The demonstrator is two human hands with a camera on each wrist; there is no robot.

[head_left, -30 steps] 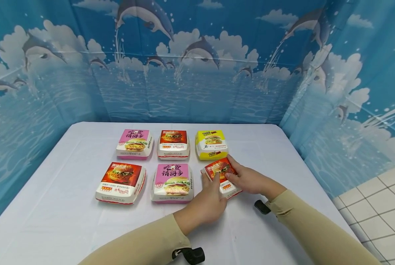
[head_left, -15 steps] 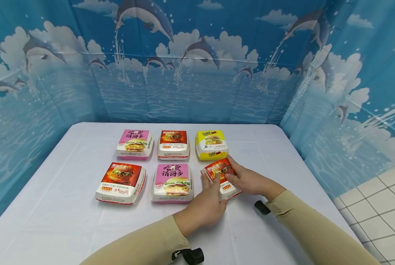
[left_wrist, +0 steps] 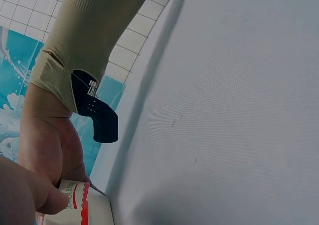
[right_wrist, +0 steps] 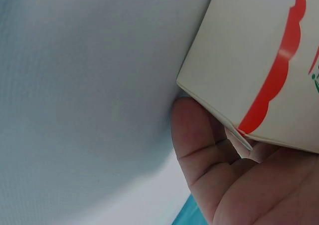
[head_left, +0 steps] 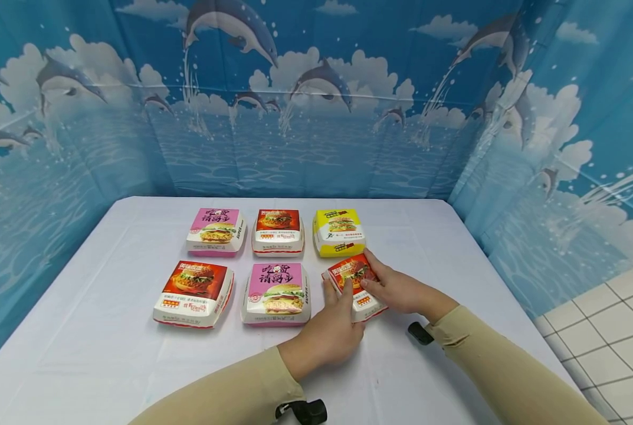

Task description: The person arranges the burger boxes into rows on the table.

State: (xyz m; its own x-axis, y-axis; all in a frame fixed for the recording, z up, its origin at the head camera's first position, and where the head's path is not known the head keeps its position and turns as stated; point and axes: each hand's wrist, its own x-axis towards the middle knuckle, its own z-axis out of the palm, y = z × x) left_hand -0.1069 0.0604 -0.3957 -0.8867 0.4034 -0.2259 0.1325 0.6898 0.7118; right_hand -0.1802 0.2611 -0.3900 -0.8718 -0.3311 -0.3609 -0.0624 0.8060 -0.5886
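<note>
A small red-and-white burger box point(head_left: 368, 302) with a burger picture sits turned at an angle at the front right of the group. Along its left and near sides lies my left hand point(head_left: 324, 333), one finger over the top and the thumb at the near edge. From the right, my right hand point(head_left: 401, 289) grips the box, thumb on the lid and fingers round the far side. In the right wrist view, fingers of the right hand point(right_wrist: 234, 180) curl at the box's corner point(right_wrist: 239, 65). The left wrist view shows both hands at the box point(left_wrist: 97, 207), its lower part cut off.
Behind it stands a yellow burger box point(head_left: 340, 233). To the left are a pink box point(head_left: 276, 293) and a red-and-white one point(head_left: 194, 293). Another red one point(head_left: 278, 232) and a pink one point(head_left: 216, 232) complete the back row. A dolphin curtain point(head_left: 305, 153) surrounds the white table point(head_left: 82, 348).
</note>
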